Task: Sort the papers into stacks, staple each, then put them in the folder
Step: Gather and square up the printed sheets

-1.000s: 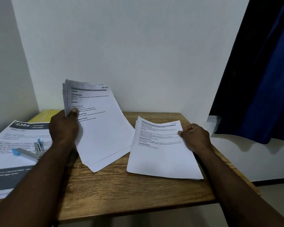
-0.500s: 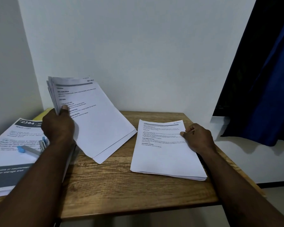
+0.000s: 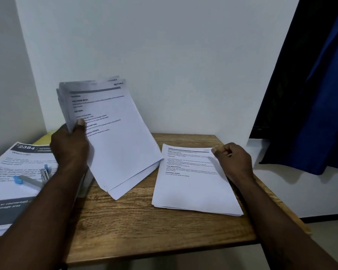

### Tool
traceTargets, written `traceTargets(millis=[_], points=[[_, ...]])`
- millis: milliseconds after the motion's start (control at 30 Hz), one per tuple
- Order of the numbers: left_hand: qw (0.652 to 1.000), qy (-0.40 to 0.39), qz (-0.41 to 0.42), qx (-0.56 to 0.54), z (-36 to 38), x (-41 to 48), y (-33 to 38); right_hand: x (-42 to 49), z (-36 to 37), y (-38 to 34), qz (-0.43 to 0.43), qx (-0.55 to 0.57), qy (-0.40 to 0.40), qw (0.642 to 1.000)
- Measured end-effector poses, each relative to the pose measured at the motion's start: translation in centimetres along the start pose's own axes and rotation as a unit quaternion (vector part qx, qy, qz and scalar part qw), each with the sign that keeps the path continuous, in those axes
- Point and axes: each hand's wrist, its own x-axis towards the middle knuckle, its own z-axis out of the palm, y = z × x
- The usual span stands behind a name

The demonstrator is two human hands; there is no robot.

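Left hand: my left hand grips a bundle of papers, thumb on the front page. The bundle stands tilted up, its low corner down by the table.
Right hand: my right hand is curled at the top corner of the right stack. I think it pinches the top sheet there.
What just changed: the bundle is tipped up a bit higher than a moment ago. My right hand has stayed at that same corner, and the right stack lies flat as before.
What that means: I think I am still sorting. The bundle still has pages to share out.
Other pile: the left stack has the stapler lying on top.
Folder: the yellow folder peeks out behind my left hand. No papers are in it yet that I can see.
Next: stapling looks not yet begun.
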Motion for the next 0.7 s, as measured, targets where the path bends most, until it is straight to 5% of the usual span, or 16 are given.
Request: traceTargets(millis=[167,267,400,600,700], points=[[0.997,-0.038,0.005,-0.06,0.5,-1.1,0.5,-0.2,0.2,-1.1,-0.015,0.12,-0.041,0.992],[0.998,0.012,0.038,-0.046,0.3,-0.8,0.6,-0.4,0.3,-0.9,-0.004,0.141,-0.102,0.985],[0.991,0.05,-0.018,-0.12,-0.2,0.1,0.5,-0.8,1.4,0.0,0.006,0.096,-0.19,0.977],[0.981,-0.012,-0.031,-0.193,0.5,-1.0,1.0,-0.7,1.3,-0.1,-0.014,0.084,-0.174,0.981],[0.975,-0.109,-0.059,-0.184,1.3,-1.8,0.8,-0.3,1.5,0.6,0.011,0.103,-0.179,0.978]])
